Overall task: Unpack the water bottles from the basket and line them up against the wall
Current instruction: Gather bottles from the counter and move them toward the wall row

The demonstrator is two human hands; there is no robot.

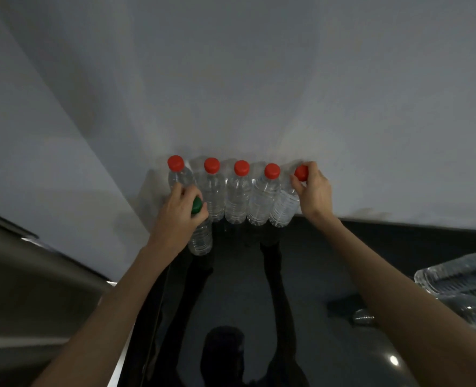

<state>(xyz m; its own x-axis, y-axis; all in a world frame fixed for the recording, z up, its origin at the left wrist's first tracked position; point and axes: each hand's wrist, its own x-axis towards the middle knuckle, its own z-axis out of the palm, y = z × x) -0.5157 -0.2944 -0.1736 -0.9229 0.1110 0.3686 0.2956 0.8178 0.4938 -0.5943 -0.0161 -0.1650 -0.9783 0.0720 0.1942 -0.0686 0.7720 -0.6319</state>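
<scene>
Several clear water bottles with red caps stand in a row against the white wall (231, 93) on a glossy black counter (343, 261). My right hand (313, 188) grips the red cap of the rightmost bottle (284, 208) in that row. In front of the row's left end stands a green-capped bottle (201, 238), and my left hand (176, 216) holds it round the neck and cap. The leftmost red-capped bottle (176, 170) stands just behind my left hand. No basket is in view.
At the right edge lie more clear plastic bottles (460, 283), one with a green cap. A steel-coloured appliance or ledge (35, 289) borders the counter on the left. A small dark object (363, 317) sits on the counter near the right forearm.
</scene>
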